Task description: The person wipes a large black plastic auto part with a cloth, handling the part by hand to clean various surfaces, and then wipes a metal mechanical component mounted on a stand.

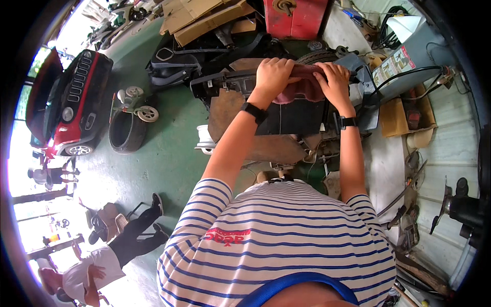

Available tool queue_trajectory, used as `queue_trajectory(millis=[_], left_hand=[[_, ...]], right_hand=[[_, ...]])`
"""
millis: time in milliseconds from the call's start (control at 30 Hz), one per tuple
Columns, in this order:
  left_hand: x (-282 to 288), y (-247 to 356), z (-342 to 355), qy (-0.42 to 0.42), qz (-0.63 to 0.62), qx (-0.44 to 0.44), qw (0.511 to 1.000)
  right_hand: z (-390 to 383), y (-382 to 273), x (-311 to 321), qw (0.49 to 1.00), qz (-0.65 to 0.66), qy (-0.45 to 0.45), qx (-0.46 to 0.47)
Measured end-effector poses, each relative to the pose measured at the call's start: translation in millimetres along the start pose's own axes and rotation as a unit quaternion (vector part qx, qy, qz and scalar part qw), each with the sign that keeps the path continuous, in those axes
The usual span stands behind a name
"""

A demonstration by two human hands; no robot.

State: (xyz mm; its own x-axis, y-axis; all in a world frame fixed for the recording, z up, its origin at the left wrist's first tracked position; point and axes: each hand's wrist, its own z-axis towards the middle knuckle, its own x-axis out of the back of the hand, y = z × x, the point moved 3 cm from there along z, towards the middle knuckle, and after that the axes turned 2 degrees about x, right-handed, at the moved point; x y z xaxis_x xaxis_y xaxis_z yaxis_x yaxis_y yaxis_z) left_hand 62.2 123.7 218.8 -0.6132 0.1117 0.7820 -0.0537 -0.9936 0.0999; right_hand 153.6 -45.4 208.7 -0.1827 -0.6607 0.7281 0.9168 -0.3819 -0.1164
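Green workshop floor, tyre (127, 132) nearby. Left hand (272, 73) and right hand (333, 81) pressed flat on maroon rag (302, 91), wiping black panel (291, 116); probably midway, finish unclear.

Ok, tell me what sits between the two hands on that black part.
In the head view, a dark red cloth bridges the left hand and right hand; both press on it, atop the black part.

Under me is a green floor (169, 163). On it, to my left, lies a black tyre (126, 132), and beside it stands a small scooter (135, 102). A red car (76, 102) stands further left. Flat cardboard (204, 18) lies at the far side, and a white rim (203, 139) rests near my work.
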Motion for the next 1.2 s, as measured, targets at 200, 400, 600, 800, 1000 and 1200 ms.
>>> queue_trajectory(millis=[200,400,600,800,1000,1200], left_hand=[[-4,0,9,0.012,0.065,-0.006,0.998],[-5,17,-11,0.031,0.082,-0.007,0.996],[4,27,-15,0.024,0.085,0.011,0.996],[4,29,-18,0.042,0.08,0.004,0.996],[4,34,-31,0.071,0.095,0.009,0.993],[-8,40,-43,0.044,0.061,0.023,0.997]], right_hand=[[0,-2,-7,0.995,-0.088,0.051,-0.011],[-24,-16,-4,0.993,-0.082,0.068,-0.058],[-33,-24,-7,0.987,-0.097,0.056,-0.113],[-38,-28,-11,0.985,-0.084,0.049,-0.145],[-62,-46,-31,0.984,-0.069,0.062,-0.155],[-111,-65,-70,0.984,-0.122,-0.002,-0.128]])
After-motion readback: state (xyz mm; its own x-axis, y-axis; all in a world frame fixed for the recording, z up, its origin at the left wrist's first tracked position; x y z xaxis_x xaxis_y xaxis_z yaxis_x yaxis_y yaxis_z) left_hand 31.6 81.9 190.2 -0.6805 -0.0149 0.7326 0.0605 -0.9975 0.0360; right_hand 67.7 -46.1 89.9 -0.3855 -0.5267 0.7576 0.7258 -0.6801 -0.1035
